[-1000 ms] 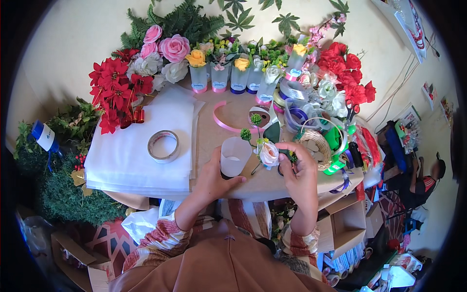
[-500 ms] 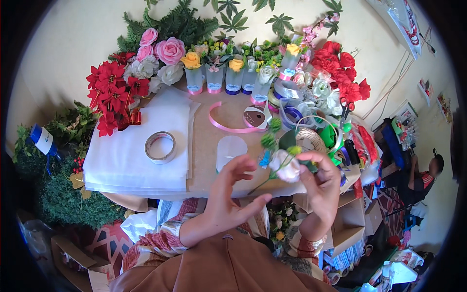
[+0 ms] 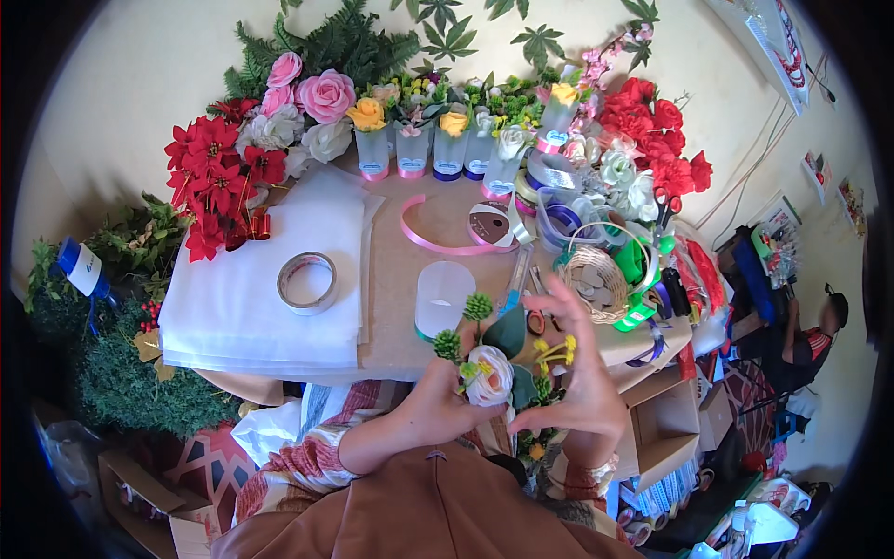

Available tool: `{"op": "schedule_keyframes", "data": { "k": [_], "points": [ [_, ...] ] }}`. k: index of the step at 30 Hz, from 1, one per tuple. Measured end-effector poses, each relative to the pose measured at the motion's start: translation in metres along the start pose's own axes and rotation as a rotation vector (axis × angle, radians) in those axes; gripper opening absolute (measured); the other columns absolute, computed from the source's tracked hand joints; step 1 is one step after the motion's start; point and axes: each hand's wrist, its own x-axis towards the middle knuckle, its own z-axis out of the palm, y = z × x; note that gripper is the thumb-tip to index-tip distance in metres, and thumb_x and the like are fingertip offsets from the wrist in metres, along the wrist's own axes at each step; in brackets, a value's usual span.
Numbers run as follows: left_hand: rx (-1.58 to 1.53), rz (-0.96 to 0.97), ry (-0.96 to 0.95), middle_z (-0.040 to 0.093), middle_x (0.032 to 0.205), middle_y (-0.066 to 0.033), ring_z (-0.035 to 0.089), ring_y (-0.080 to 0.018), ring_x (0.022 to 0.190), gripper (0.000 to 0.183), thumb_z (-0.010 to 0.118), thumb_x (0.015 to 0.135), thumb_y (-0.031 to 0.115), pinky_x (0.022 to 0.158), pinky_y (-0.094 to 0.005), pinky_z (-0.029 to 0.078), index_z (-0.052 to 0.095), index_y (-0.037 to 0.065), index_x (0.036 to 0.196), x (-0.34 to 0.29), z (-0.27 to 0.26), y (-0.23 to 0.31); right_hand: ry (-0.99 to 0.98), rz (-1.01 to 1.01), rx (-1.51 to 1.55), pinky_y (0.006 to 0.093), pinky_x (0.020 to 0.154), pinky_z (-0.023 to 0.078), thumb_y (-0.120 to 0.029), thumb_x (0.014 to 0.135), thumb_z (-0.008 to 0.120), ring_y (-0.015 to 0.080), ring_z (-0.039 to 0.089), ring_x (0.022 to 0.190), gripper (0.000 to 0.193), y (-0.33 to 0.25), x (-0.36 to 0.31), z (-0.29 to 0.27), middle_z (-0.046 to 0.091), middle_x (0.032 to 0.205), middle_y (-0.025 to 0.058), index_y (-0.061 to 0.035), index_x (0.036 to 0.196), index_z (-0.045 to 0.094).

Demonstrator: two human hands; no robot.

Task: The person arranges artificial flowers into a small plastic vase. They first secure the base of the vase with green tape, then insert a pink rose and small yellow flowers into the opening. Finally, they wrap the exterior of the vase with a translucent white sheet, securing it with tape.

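Note:
A small bunch of artificial flowers [image 3: 489, 375] is held low in front of me, over the table's near edge. It has a pale pink-white rose, round green sprigs, dark green leaves and yellow buds. My left hand [image 3: 440, 402] closes round the bunch below the rose, and its stems are mostly hidden. Close on the bunch's right side is my right hand [image 3: 585, 391], fingers spread and curved, gripping nothing I can see. Just beyond the flowers lies a frosted plastic piece with a rounded top [image 3: 444, 291]. Beside it rests a blue cutter [image 3: 516, 279].
White sheets [image 3: 265, 317] with a tape roll [image 3: 307, 282] cover the table's left. Pink ribbon [image 3: 433, 244] curls mid-table by its spool [image 3: 488, 224]. Flower-filled frosted cups [image 3: 372, 149] line the back. A wicker basket [image 3: 593, 279] and scissors [image 3: 665, 207] are right. A person [image 3: 819, 335] sits farther off.
The flower bunch has passed from my right hand to my left, moving left and nearer to me. My right hand has let go and spread its fingers; my left has closed.

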Motion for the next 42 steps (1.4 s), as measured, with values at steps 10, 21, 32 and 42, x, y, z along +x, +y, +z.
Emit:
{"op": "schedule_keyframes", "data": {
  "k": [10,21,32,42],
  "points": [
    [0.150,-0.045,-0.204,0.050,0.115,-0.0100,0.049,-0.0170,0.103,0.063,0.072,0.069,0.007,0.087,-0.0330,0.042,0.038,0.000,0.121,-0.003,0.001,-0.014,-0.152,-0.150,-0.239,0.0326,0.083,0.044,-0.022,0.055,0.085,0.0221,0.056,0.095,0.074,-0.020,0.015,0.012,0.057,0.105,0.0095,-0.0046,0.118,0.050],
    [0.211,0.069,-0.121,0.056,0.101,-0.0112,0.056,-0.0205,0.093,0.050,0.067,0.068,0.002,0.078,-0.0322,0.047,0.044,0.002,0.113,-0.002,0.006,-0.020,-0.107,-0.155,-0.533,0.0336,0.067,0.048,-0.009,0.067,0.074,0.0257,0.059,0.076,0.033,-0.025,0.010,0.025,0.059,0.087,0.0096,-0.0050,0.096,0.058],
    [0.423,0.560,0.449,0.049,0.117,-0.0213,0.053,-0.0308,0.105,0.080,0.077,0.067,0.012,0.087,-0.0359,0.043,0.028,-0.003,0.128,-0.022,-0.064,-0.024,0.335,-0.298,-0.416,0.0269,0.065,0.043,-0.004,0.072,0.069,0.0158,0.056,0.071,0.024,-0.067,0.034,-0.042,0.058,0.081,0.0115,0.0023,0.091,0.057],
    [0.670,0.104,0.381,0.043,0.122,-0.0230,0.046,-0.0347,0.112,0.092,0.076,0.064,0.010,0.097,-0.0409,0.037,0.017,-0.003,0.133,0.013,-0.055,-0.052,-0.157,-0.360,-0.558,0.0244,0.056,0.047,-0.003,0.066,0.073,0.0135,0.060,0.064,0.026,-0.061,0.142,-0.011,0.060,0.078,0.0079,-0.0009,0.088,0.059]
  ]
}}
